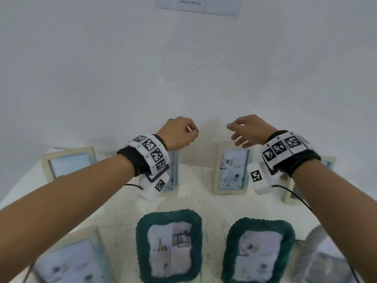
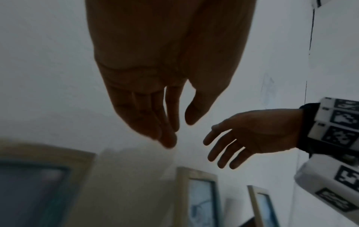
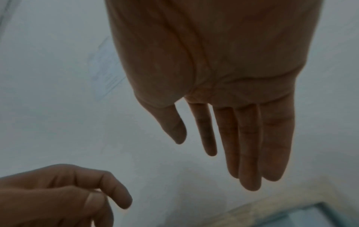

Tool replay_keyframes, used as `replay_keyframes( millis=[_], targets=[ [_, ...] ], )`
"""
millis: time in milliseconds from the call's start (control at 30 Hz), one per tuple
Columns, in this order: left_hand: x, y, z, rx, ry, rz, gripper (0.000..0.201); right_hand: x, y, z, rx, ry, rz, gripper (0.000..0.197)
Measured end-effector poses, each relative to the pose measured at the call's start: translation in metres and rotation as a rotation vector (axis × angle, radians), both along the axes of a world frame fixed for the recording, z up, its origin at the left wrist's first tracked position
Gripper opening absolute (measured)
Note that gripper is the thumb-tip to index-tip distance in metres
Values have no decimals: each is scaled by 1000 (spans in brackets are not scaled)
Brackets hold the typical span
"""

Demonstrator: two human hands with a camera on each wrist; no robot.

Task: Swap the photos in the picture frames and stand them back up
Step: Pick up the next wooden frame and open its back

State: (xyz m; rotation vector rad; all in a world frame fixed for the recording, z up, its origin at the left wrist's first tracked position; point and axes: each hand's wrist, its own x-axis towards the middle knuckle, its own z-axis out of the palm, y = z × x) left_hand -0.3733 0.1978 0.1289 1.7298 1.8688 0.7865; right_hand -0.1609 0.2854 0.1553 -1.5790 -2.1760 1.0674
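Note:
Two green fuzzy picture frames stand at the table's front, the left green frame (image 1: 140, 244) and the right green frame (image 1: 228, 252), each with a photo inside. Along the wall stand pale wooden frames: a far-left frame (image 1: 46, 166), a middle frame (image 1: 216, 170), one partly hidden behind my left wrist (image 1: 175, 174), and one behind my right wrist (image 1: 330, 162). Both hands hover in the air above the back row, touching nothing. My left hand (image 1: 191, 133) (image 2: 180, 127) has loosely curled fingers and holds nothing. My right hand (image 1: 234, 133) (image 3: 213, 153) has relaxed, straight fingers.
A larger wooden frame (image 1: 95, 242) sits at the front left and a grey fuzzy frame (image 1: 314, 237) at the front right. The white table (image 1: 214, 205) ends against a white wall (image 1: 183, 68) right behind the back row. A paper sheet (image 1: 197, 5) hangs high on it.

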Motion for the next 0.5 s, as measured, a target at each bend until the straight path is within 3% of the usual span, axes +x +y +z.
replay_keyframes(
  millis=[133, 233, 367, 500],
  targets=[
    [47, 27, -18, -269, 12, -51, 40, 38, 19, -12, -14, -99, -194, 39],
    [63, 45, -32, -359, 49, -40, 47, 50, 27, -23, -86, -176, -215, 36],
    [75, 60, -41, -379, -53, -45, 33, 49, 30, -35, -162, -199, -165, 32],
    [78, 68, -43, -354, -34, -42, 24, 45, 28, -34, -187, -140, -178, 30]
  ],
)
